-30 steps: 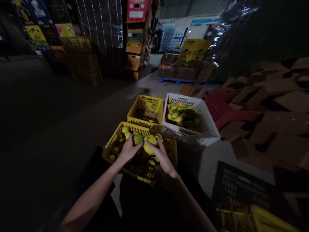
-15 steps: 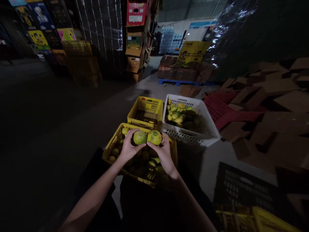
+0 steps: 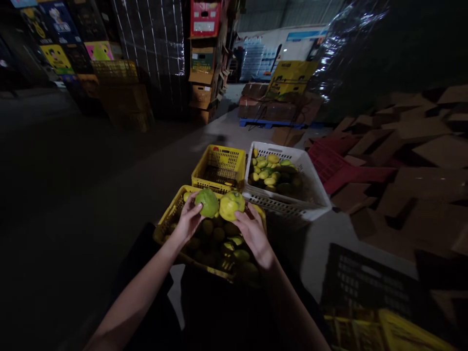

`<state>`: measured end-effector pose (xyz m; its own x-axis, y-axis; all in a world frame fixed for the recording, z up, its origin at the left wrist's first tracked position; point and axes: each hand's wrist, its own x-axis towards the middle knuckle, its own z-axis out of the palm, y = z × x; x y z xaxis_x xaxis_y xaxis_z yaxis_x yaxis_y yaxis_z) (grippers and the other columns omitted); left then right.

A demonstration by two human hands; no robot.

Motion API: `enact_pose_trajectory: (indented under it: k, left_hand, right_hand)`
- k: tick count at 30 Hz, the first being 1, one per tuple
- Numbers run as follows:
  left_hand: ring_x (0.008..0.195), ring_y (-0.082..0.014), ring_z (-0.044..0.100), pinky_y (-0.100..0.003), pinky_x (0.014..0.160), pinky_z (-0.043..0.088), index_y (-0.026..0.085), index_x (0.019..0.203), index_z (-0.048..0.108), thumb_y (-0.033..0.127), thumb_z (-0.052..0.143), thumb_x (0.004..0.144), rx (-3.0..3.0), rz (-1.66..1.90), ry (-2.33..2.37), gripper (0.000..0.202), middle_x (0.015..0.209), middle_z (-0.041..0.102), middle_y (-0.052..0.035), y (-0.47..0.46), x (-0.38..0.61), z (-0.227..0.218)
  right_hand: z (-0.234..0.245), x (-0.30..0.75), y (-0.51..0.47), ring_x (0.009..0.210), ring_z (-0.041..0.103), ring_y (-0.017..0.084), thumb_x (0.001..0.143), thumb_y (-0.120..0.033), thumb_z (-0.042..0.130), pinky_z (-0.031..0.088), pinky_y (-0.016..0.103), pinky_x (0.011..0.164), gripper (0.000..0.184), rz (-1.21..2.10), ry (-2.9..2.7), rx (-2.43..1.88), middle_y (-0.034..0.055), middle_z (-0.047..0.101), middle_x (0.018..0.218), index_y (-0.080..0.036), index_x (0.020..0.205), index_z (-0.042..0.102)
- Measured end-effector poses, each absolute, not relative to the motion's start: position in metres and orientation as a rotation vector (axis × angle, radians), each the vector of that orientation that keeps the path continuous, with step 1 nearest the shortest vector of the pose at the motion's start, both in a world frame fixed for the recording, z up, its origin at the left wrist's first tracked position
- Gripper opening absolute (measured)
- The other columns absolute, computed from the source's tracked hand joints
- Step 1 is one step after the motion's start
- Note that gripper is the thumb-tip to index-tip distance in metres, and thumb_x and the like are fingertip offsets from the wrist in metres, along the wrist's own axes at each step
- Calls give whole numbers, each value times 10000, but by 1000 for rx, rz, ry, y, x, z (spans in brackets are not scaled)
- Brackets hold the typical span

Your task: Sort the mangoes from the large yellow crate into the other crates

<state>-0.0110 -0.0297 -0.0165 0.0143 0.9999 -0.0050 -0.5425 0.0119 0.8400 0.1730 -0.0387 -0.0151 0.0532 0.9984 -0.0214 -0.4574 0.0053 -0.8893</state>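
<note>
My left hand (image 3: 188,219) grips a green fruit (image 3: 207,203). My right hand (image 3: 253,232) grips a yellow-green fruit (image 3: 231,205). The two fruits are held side by side, touching, just above the near yellow crate (image 3: 165,225), which is full of several green and yellow fruits. Behind it stands a smaller yellow crate (image 3: 219,168) that looks nearly bare inside. To its right a white crate (image 3: 317,190) holds several more fruits.
Flattened cardboard and red crates (image 3: 383,161) are piled on the right. A dark crate (image 3: 365,287) and a yellow one (image 3: 405,334) sit at the near right. Stacked boxes (image 3: 203,58) and a loaded blue pallet (image 3: 274,109) stand at the back. The floor to the left is dark.
Both hands lifted one fruit each out of the near yellow crate and turned them over. They now hold the fruits slightly lower and tilted than half a second ago.
</note>
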Motion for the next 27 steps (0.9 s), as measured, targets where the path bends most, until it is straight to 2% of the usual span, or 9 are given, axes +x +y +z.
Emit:
enact_pose_trajectory:
  k: [4, 7, 9, 12, 16, 20, 22, 24, 27]
  left_hand:
    - [1208, -310, 641, -410, 967, 580, 161, 1139, 663, 593, 693, 799, 511, 1256, 783, 551, 1193, 719, -134, -25, -10, -16]
    - [1117, -261, 682, -358, 914, 591, 161, 1134, 664, 562, 649, 852, 404, 1267, 770, 490, 1107, 746, -104, -24, -7, -17]
    - [1024, -220, 706, -314, 863, 590, 172, 1102, 675, 481, 656, 868, 321, 1288, 753, 388, 1053, 760, -71, -25, -5, -16]
    - [885, -178, 718, -270, 798, 575, 165, 1034, 696, 341, 655, 876, 207, 1315, 733, 240, 958, 771, -42, -27, -2, -12]
    - [703, -155, 692, -251, 675, 550, 142, 942, 706, 329, 577, 943, 132, 1305, 762, 227, 814, 753, -34, -25, 2, -15]
    - [753, -172, 715, -242, 723, 555, 136, 986, 698, 313, 612, 943, 92, 1284, 861, 201, 824, 754, -47, -18, 8, -27]
    - [823, -189, 733, -255, 770, 569, 140, 1044, 689, 316, 619, 943, 98, 1262, 893, 214, 876, 763, -62, -17, 9, -31]
    - [844, -204, 739, -283, 784, 587, 147, 1083, 678, 366, 588, 958, 95, 1195, 901, 267, 898, 764, -71, -18, 9, -30]
    - [768, -211, 733, -336, 770, 610, 154, 1115, 660, 431, 571, 946, 49, 1117, 859, 336, 847, 748, -65, -22, 5, -23]
  right_hand:
    - [-15, 166, -40, 1081, 701, 323, 742, -475, 754, 606, 491, 860, 312, 1432, -845, -900, 56, 749, 1122, -268, 964, 681]
    - [-16, 162, -38, 1106, 688, 334, 765, -525, 705, 614, 480, 824, 346, 1532, -840, -885, 83, 751, 1143, -244, 965, 681]
    - [-19, 161, -35, 1081, 696, 336, 742, -537, 718, 620, 462, 779, 380, 1611, -778, -850, 88, 763, 1110, -236, 969, 676]
    - [-27, 158, -32, 995, 725, 333, 689, -521, 775, 619, 434, 701, 410, 1680, -664, -802, 79, 779, 1017, -232, 958, 664]
    - [-33, 150, -33, 835, 747, 286, 713, -522, 781, 592, 366, 593, 420, 1708, -595, -775, 39, 769, 850, -222, 984, 666]
    - [-34, 145, -35, 679, 711, 205, 718, -479, 815, 486, 250, 447, 385, 1680, -500, -751, 14, 748, 772, -202, 953, 685]
    - [-33, 145, -34, 633, 687, 181, 730, -471, 804, 488, 245, 449, 362, 1671, -415, -753, 5, 750, 767, -208, 952, 692]
    - [-33, 146, -31, 608, 674, 166, 768, -464, 761, 541, 264, 515, 293, 1645, -287, -755, -13, 750, 748, -223, 919, 689]
    - [-35, 148, -26, 601, 680, 168, 798, -427, 722, 591, 300, 601, 203, 1624, -164, -743, -29, 738, 692, -236, 828, 660]
